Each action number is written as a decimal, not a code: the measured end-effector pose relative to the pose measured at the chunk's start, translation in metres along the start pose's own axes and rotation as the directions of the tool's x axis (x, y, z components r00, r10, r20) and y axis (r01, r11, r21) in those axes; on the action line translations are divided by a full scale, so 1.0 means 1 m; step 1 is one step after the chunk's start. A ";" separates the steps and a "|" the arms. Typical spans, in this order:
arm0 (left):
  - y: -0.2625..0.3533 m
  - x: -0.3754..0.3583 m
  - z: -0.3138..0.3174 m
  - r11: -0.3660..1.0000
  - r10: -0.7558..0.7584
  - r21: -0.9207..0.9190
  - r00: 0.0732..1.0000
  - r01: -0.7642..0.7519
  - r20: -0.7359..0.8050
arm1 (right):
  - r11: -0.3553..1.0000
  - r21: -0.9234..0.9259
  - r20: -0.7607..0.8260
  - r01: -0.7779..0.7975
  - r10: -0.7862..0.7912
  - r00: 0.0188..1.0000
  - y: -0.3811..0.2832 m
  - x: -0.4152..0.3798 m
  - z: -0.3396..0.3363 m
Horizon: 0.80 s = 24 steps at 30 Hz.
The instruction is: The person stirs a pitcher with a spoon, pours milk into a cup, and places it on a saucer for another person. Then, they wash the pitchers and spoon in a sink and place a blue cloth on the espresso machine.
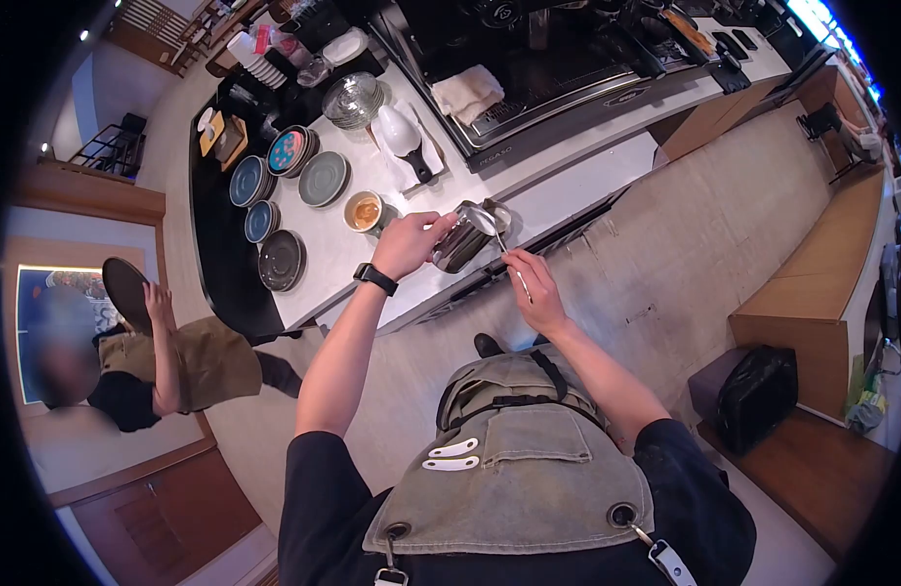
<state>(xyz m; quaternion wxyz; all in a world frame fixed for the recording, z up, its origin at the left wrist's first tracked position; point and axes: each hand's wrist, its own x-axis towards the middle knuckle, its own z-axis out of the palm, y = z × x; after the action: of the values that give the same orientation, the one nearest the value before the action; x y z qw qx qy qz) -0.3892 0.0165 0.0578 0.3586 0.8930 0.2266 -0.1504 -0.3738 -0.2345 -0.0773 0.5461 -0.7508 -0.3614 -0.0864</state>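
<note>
My left hand (409, 244), with a black watch on its wrist, is closed on a shiny metal milk pitcher (456, 250), which it holds tilted over the counter's front edge. Between the fingers of my right hand (536, 291) is a thin metal spoon (501, 241); its head is at the pitcher's mouth. Whether the spoon touches the milk is too small to tell. Just left of the pitcher, a cup of coffee (367, 211) stands on the counter. Another small metal vessel (499, 215) shows partly behind the pitcher.
Stacked saucers (324, 179), a dark plate (282, 261) and a white scoop (400, 132) lie on the counter. An espresso machine (568, 93) with a folded cloth (467, 95) stands behind. On the left, another person (202, 361) holds a round dark tray (128, 295).
</note>
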 end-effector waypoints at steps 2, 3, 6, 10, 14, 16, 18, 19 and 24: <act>0.003 0.000 0.000 1.000 0.000 0.008 1.000 0.000 0.002 | 1.000 -0.002 -0.001 -0.017 0.017 1.000 0.001 -0.001 0.001; 0.005 0.000 0.000 1.000 0.003 0.012 1.000 -0.003 0.001 | 1.000 -0.003 -0.002 -0.024 0.024 1.000 0.001 -0.002 0.002; 0.006 -0.003 0.000 1.000 0.010 0.022 1.000 -0.010 -0.005 | 1.000 0.004 -0.018 -0.024 0.024 1.000 -0.002 -0.006 0.000; 0.007 0.002 -0.002 0.999 0.001 0.037 1.000 -0.001 0.011 | 0.999 0.014 -0.019 -0.039 0.040 0.999 -0.001 -0.005 0.003; 0.013 -0.008 -0.001 0.998 0.020 0.063 1.000 -0.019 -0.015 | 1.000 0.009 -0.039 -0.029 0.029 0.999 -0.006 -0.010 0.000; 0.011 -0.005 -0.002 0.998 0.019 0.054 1.000 -0.018 -0.015 | 0.999 0.010 -0.038 -0.041 0.042 0.998 -0.007 -0.008 0.001; 0.011 -0.003 -0.003 0.998 0.022 0.064 1.000 -0.021 -0.009 | 0.999 0.013 -0.035 -0.053 0.053 0.998 -0.008 -0.006 0.001; 0.013 -0.016 0.001 0.996 0.043 0.075 0.999 -0.041 -0.025 | 0.999 0.010 -0.053 -0.030 0.031 0.998 -0.014 -0.015 -0.002; 0.015 -0.010 -0.004 0.995 0.034 0.097 0.999 -0.032 -0.015 | 0.999 0.013 -0.051 -0.038 0.039 0.998 -0.011 -0.010 0.003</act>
<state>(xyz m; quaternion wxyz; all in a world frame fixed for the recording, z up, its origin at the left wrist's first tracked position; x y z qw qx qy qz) -0.3894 0.0070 0.0733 0.3153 0.9141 0.2073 -0.1481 -0.3888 -0.2351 -0.0750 0.5613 -0.7518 -0.3333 -0.0928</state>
